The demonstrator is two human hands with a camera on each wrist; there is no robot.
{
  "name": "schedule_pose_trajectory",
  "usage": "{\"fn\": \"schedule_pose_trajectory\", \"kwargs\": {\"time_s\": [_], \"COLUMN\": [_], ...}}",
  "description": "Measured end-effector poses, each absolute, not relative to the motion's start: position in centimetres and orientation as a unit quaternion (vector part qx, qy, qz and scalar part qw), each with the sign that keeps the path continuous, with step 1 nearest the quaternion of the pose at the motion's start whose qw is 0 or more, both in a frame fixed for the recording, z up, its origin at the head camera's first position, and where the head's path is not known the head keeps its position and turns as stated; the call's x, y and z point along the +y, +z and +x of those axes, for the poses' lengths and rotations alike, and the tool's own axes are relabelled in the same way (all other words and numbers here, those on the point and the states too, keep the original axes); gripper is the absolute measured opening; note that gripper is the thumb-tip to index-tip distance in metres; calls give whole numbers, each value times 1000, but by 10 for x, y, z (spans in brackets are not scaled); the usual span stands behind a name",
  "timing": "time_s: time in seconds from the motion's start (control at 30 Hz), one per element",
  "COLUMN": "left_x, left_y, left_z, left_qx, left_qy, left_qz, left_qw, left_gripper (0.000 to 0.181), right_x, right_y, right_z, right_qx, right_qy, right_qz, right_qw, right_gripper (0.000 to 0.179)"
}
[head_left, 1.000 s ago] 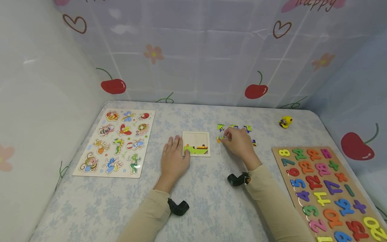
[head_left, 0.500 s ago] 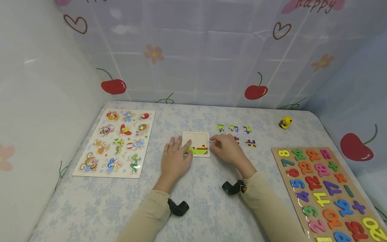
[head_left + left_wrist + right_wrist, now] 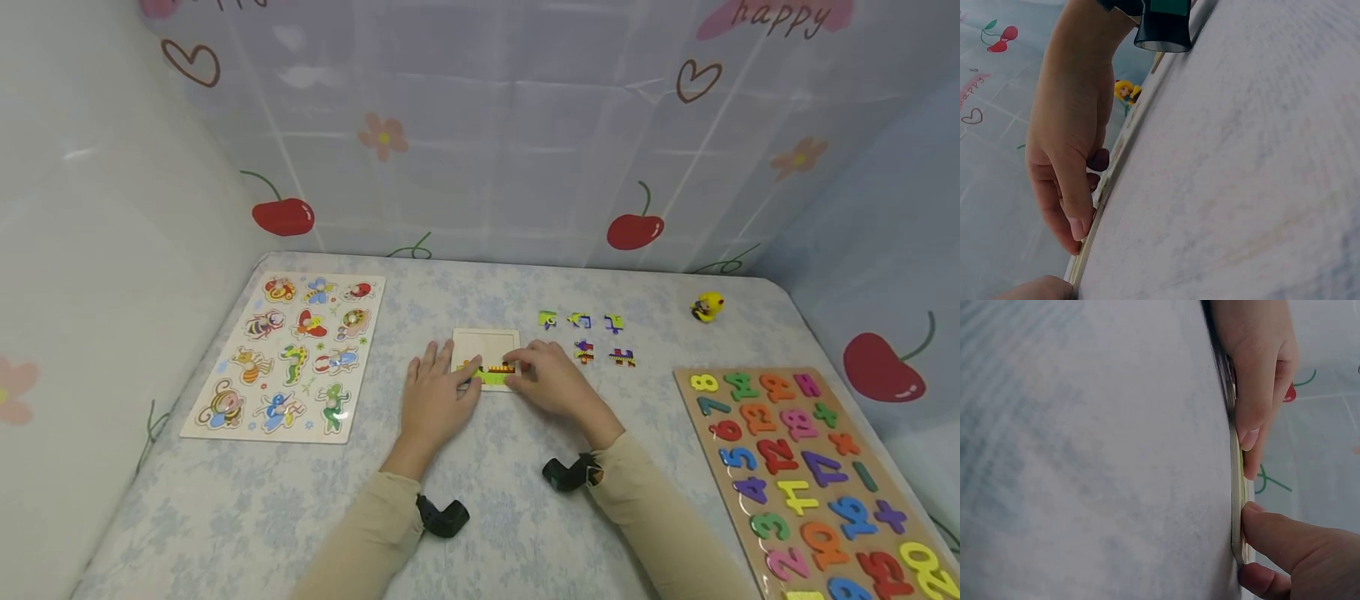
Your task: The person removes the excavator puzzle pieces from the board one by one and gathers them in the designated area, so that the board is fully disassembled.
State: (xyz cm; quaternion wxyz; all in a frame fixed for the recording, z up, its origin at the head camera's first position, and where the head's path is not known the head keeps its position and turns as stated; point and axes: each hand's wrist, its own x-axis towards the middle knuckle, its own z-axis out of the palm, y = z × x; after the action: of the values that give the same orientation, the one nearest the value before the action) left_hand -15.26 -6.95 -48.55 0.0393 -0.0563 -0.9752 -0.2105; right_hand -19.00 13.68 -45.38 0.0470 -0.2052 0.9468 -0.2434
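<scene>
A small square wooden puzzle tray lies mid-table, its bottom row filled with green, red and yellow pieces. My left hand lies flat against the tray's left side, fingers extended, thumb and forefinger reaching over the bottom row. At the tray's right edge, my right hand pinches a small jigsaw piece, mostly hidden by its fingertips. The left wrist view has the right hand with thumb and forefinger close together at the tray. In the right wrist view, the left hand touches the tray's edge.
Several loose jigsaw pieces lie right of the tray in two rows. An insect peg puzzle board is at the left, a number puzzle board at the right. A yellow toy figure stands at the back right.
My right hand has picked up a piece from the lower row of loose ones and moved left to the tray. The left hand's forefinger has come in over the tray.
</scene>
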Motion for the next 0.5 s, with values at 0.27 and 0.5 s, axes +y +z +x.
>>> {"fn": "schedule_pose_trajectory", "kwargs": {"time_s": [0.27,0.5], "left_x": [-69,-68], "left_y": [-485,-486], "left_z": [-152,-153], "left_qx": [-976,-975], "left_qy": [-207,-207], "left_qz": [-57,-59], "left_qw": [42,51], "left_gripper": [42,41], "right_x": [134,132], "right_y": [-455,-455], "right_z": [-192,-194], "right_qx": [942,931], "right_qy": [-254,-286], "right_qz": [-214,-220], "right_qw": [51,54], "right_gripper": [27,26]}}
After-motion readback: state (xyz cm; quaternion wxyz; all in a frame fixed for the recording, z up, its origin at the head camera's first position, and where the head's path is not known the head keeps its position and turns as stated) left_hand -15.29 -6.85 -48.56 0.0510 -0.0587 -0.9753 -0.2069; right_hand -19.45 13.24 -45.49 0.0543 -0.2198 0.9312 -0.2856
